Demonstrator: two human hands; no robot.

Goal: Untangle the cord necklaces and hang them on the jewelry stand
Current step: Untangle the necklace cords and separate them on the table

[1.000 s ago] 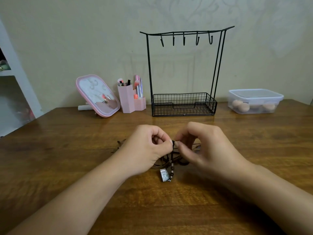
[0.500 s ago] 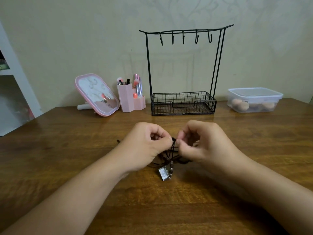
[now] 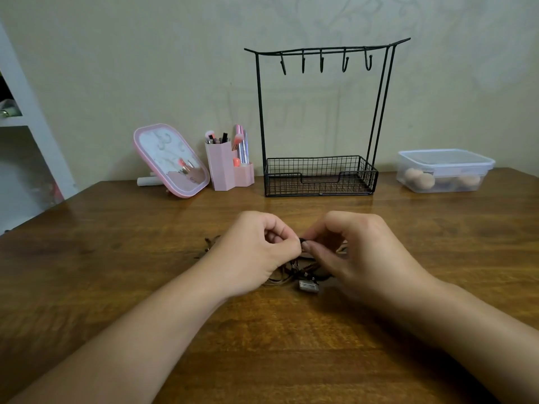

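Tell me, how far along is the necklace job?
Nothing is finished: the stand's hooks hang bare. In hand: the left hand and right hand pinch the tangled cords on the table. Left: separating them and hanging each.

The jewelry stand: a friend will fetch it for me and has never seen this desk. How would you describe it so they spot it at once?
Look along the back edge of the wooden table, against the wall. Between the pink brush holder and the clear lidded box stands the jewelry stand. It is the only black wire piece: a tall frame with five bare hooks over a mesh basket.
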